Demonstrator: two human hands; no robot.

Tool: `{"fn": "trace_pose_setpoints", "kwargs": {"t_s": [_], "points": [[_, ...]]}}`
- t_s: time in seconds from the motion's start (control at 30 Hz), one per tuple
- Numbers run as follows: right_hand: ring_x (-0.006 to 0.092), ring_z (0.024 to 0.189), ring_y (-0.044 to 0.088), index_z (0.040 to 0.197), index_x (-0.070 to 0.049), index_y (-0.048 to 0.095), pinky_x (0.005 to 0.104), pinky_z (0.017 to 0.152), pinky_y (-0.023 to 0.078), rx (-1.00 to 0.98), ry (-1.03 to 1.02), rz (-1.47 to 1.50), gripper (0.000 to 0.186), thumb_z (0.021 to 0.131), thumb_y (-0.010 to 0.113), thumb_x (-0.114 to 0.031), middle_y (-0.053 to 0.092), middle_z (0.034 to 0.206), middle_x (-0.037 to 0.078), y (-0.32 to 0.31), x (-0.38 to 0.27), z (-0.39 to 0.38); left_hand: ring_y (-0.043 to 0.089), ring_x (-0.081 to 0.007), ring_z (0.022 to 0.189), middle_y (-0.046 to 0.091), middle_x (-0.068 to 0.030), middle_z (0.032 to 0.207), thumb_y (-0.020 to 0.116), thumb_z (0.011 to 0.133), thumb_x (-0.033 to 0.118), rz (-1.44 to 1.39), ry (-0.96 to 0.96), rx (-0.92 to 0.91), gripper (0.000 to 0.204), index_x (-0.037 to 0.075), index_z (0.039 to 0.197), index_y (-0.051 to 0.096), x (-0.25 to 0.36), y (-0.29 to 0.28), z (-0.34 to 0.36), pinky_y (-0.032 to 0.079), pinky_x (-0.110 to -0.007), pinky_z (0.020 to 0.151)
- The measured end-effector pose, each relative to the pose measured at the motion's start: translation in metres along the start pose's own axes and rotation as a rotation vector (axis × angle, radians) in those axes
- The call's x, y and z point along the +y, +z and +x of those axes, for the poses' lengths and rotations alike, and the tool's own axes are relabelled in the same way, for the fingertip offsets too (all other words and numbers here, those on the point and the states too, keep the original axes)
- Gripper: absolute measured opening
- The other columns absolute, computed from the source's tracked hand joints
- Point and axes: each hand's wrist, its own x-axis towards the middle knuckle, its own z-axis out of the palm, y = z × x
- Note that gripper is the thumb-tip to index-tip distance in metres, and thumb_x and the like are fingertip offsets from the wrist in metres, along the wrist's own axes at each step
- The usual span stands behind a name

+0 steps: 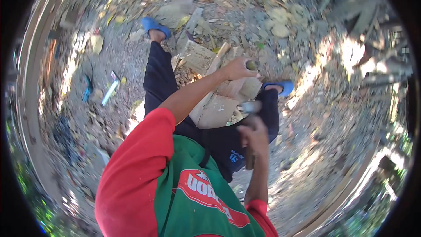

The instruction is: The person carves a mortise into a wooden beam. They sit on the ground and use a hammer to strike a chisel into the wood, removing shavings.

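My left hand (239, 69) is closed around a thing with a rounded olive-coloured end (251, 65); the rest is hidden in the fist. This hand is over pieces of wood and cardboard between my legs. Closer to my body, my right hand (256, 137) grips a tool by its brown handle (250, 160). The tool's silvery metal head (251, 106) is smeared by motion, so I cannot tell its exact kind. Beneath both hands lies a brown cardboard sheet (213, 112) with a pale mark. A block of wood (197, 57) rests beyond it, beside a narrow wooden stick (223, 49).
Blue clogs (155, 27) are on my feet, set wide apart. Dry leaves and wood scraps litter the dirt ground. At left lie a pale blue strip (110, 92) and a teal object (87, 88). Logs (366, 11) are piled at the far right.
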Motion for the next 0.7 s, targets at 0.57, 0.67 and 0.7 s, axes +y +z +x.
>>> {"fn": "trace_pose_setpoints", "kwargs": {"t_s": [0.57, 0.67, 0.7], "points": [[0.0382, 0.075, 0.064, 0.103, 0.005, 0.057, 0.0399, 0.065, 0.051, 0.53, -0.392, -0.709, 0.038, 0.078, 0.062, -0.024, 0.063, 0.082, 0.027, -0.019, -0.108, 0.074, 0.055, -0.0111, 0.079, 0.066, -0.004, 0.086, 0.077, 0.075, 0.022, -0.067, 0.026, -0.065, 0.039, 0.001, 0.105, 0.064, -0.017, 0.016, 0.001, 0.047, -0.031, 0.078], [0.041, 0.076, 0.066, 0.105, 0.004, 0.061, 0.043, 0.068, 0.051, 0.515, -0.504, -0.824, 0.041, 0.078, 0.064, -0.027, 0.066, 0.083, 0.026, -0.023, -0.107, 0.096, 0.056, -0.0107, 0.079, 0.066, -0.0027, 0.086, 0.078, 0.075, 0.022, 0.138, 0.201, 0.087, 0.039, 0.002, 0.106, 0.064, -0.006, -0.008, 0.021, 0.047, -0.031, 0.078], [0.0411, 0.076, 0.066, 0.103, 0.003, 0.061, 0.0442, 0.068, 0.051, 0.513, -0.491, -0.882, 0.04, 0.078, 0.065, -0.028, 0.067, 0.083, 0.024, -0.027, -0.091, 0.075, 0.057, -0.0112, 0.079, 0.067, -0.0029, 0.086, 0.078, 0.074, 0.023, -0.009, 0.024, -0.057, 0.04, 0.003, 0.106, 0.064, -0.014, -0.001, 0.015, 0.047, -0.031, 0.078]]}}
